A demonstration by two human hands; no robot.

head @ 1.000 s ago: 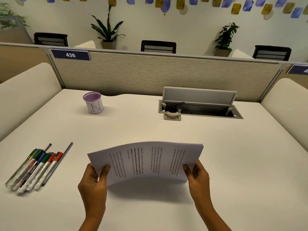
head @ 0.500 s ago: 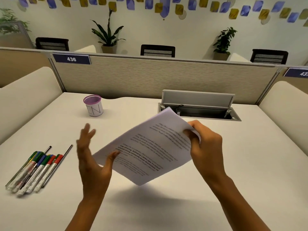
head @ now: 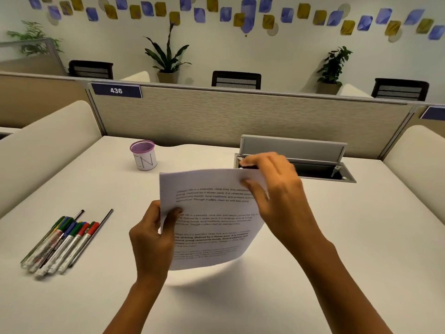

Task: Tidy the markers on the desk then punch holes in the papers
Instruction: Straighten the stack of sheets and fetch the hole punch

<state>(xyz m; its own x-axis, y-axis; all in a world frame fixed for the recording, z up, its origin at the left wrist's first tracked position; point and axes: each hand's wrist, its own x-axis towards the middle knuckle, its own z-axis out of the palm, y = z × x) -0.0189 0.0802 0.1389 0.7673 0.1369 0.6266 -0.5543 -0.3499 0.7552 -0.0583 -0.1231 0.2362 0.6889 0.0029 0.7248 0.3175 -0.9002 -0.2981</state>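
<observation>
A thin stack of printed papers [head: 212, 220] stands nearly upright above the white desk [head: 337, 249], its bottom edge close to the desktop. My left hand [head: 154, 239] grips its left edge low down. My right hand [head: 277, 196] pinches the top right corner. Several markers [head: 62, 242] with green, blue and red caps lie in a bunch at the left, along with thin dark pens. A purple mesh pen cup [head: 144, 155] with a white label stands at the back left. No hole punch can be seen.
An open cable hatch [head: 313, 162] with a raised grey lid sits in the desk behind my right hand. A fabric partition [head: 240, 116] closes the back, and cream side panels flank the desk. Chairs and plants stand beyond.
The papers turned from a wide, landscape hold to an upright portrait one. My left hand let go, then took the left edge again; my right hand moved up to the top corner.
</observation>
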